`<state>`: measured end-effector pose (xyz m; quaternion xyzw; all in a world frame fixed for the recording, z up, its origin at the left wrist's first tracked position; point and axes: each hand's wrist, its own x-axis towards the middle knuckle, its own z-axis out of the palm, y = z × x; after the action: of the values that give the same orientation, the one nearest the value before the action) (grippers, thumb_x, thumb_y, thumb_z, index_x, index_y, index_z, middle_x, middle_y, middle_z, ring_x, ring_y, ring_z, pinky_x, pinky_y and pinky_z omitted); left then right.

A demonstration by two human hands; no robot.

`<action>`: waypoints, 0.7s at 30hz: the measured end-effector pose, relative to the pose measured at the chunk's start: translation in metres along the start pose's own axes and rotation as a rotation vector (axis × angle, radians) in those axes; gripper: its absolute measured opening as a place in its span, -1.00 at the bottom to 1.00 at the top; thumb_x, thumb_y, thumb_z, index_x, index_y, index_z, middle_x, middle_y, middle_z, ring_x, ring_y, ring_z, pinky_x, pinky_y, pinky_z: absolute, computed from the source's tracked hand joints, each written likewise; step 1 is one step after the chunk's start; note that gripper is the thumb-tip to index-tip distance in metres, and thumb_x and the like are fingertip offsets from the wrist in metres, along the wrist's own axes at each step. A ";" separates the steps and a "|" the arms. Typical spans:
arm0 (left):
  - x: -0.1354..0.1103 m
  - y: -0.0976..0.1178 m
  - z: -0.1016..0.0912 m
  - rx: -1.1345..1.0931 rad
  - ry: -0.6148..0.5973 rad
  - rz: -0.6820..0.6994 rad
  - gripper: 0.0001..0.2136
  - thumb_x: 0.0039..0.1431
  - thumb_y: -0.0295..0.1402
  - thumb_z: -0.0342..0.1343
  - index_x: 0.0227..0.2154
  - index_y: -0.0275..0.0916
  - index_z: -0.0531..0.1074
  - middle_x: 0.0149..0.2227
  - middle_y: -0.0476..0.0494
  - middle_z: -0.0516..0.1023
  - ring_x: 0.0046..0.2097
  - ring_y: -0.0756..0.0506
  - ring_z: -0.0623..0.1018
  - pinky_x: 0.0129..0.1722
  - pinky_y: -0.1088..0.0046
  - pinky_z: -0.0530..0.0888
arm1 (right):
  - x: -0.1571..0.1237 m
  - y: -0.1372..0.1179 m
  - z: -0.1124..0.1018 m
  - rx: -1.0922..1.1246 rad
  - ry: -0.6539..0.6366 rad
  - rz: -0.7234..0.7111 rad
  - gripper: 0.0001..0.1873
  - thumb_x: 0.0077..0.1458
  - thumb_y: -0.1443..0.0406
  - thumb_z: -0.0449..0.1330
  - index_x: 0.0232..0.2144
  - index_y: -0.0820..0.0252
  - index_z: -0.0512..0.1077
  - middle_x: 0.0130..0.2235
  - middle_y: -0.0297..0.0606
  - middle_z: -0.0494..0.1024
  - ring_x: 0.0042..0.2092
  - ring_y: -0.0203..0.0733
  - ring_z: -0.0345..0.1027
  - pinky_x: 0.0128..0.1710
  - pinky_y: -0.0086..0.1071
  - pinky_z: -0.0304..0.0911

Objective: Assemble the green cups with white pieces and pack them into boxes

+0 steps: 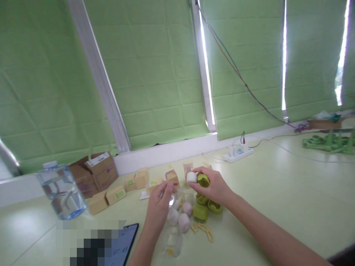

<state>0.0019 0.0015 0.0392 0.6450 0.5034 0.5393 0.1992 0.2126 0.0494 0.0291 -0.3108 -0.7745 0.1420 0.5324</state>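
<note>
My right hand (215,184) pinches a small white rounded cap (191,177) between thumb and fingers. An olive-green cup-shaped piece (203,180) sits against the palm of that hand. In my left hand (161,197), the fingers are closed on a clear plastic piece (172,200). Below the hands lie several white and pale pink rounded pieces (184,222). More green cup-shaped pieces (200,212) are grouped to their right. Yellow loop-shaped pieces (206,231) lie in front of these, and a clear container (171,242) with something yellow in it is nearer to me.
Several small yellowish boxes (115,194) line the back of the table, beside an open cardboard carton (102,171). A large water bottle (65,192) and a phone (122,244) are at left. Further right are a power strip (238,154) with cables and a green tangled heap (330,142).
</note>
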 end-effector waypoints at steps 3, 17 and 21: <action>0.006 -0.003 -0.008 -0.067 0.041 -0.040 -0.63 0.16 -0.03 0.06 -0.29 -0.27 0.51 -0.42 -0.03 0.46 -0.40 -0.03 0.42 -0.38 0.50 0.33 | 0.004 0.010 -0.010 -0.142 -0.024 0.058 -0.64 0.04 0.16 0.28 -0.10 0.14 0.47 -0.14 -0.22 0.59 -0.14 -0.11 0.44 -0.10 -0.30 0.27; -0.047 0.035 -0.014 0.313 -0.246 0.099 -0.71 0.07 -0.18 0.20 -0.15 -0.14 0.45 -0.20 -0.13 0.56 -0.20 -0.15 0.56 -0.17 0.32 0.51 | 0.002 -0.005 -0.027 -0.059 -0.659 0.052 -0.53 -0.09 -0.01 0.32 -0.19 0.16 0.58 -0.38 -0.33 0.56 -0.41 -0.29 0.34 -0.43 -0.48 0.17; -0.076 0.042 -0.026 0.484 -0.411 0.260 -0.70 0.03 -0.23 0.25 -0.13 -0.06 0.47 -0.19 -0.07 0.60 -0.21 -0.13 0.58 -0.18 0.39 0.52 | -0.001 -0.020 -0.024 0.007 -0.800 0.044 -0.54 -0.19 0.05 0.40 -0.23 0.15 0.60 -0.46 -0.41 0.50 -0.46 -0.34 0.27 -0.48 -0.52 0.15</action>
<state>0.0031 -0.0891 0.0437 0.8277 0.4796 0.2837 0.0670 0.2283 0.0311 0.0484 -0.2456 -0.9133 0.2656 0.1869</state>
